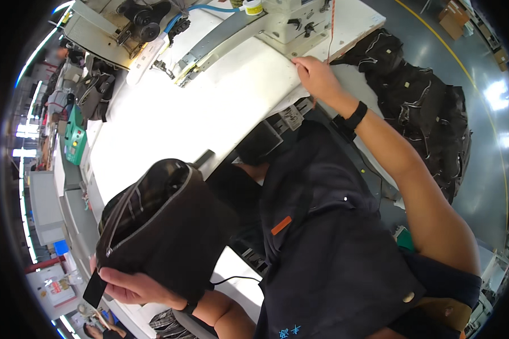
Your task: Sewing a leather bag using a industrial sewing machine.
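A dark brown zippered bag (175,243) with a plaid lining is tilted over the near left end of the white table (152,124). Its zip gapes open, showing the lining, and black tabs stick out at both ends. My left hand (136,288) grips the bag's lower left corner by one tab, thumb on the outside. My right hand (318,79) is closed at the table's right edge, beside the sewing machine base (294,31). Whatever its curled fingers hold is hidden. A red-and-white strip (332,28) hangs just beyond that hand.
Dark garment or bag pieces (424,107) with zips lie heaped on the right. A green device (74,135) stands along the left side, near a dark bag (96,93). My dark apron (328,243) fills the lower middle. Another person (104,330) is at the lower left.
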Demonstrator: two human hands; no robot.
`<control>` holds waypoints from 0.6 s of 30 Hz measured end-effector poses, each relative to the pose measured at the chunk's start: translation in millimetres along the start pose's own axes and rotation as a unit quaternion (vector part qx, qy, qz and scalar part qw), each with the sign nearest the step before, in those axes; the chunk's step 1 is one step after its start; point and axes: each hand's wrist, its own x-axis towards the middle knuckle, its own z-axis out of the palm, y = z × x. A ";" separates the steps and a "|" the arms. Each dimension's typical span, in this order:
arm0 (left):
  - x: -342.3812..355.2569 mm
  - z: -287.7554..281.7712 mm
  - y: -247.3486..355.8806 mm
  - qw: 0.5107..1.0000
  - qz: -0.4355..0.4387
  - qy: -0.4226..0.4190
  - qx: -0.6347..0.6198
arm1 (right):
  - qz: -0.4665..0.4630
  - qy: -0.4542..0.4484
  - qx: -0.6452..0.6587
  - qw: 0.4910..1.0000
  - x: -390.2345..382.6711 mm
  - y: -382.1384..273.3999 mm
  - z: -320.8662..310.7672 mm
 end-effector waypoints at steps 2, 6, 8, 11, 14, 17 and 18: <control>5.8 -10.7 22.0 0.998 -0.048 0.028 0.041 | -0.023 0.009 -0.007 1.000 7.4 -1.3 2.9; 0.7 -12.3 41.5 0.989 -0.129 -0.009 -0.066 | 0.011 0.030 0.031 0.999 22.1 -1.2 13.5; -9.0 -5.6 41.4 0.989 -0.134 -0.014 -0.059 | 0.037 0.061 0.124 0.990 24.0 0.3 21.3; -23.1 7.8 37.1 0.986 -0.131 -0.050 -0.094 | 0.128 0.043 0.150 0.979 15.6 8.3 31.4; -41.6 18.2 31.1 0.962 -0.194 -0.102 -0.162 | 0.072 0.088 0.132 0.985 0.6 20.4 38.6; -48.2 27.5 23.5 0.952 -0.184 -0.176 -0.172 | 0.042 0.079 0.118 0.989 -7.5 17.7 37.7; -46.4 30.4 21.1 0.952 -0.227 -0.149 -0.143 | 0.051 0.058 0.145 0.986 -10.1 10.3 33.4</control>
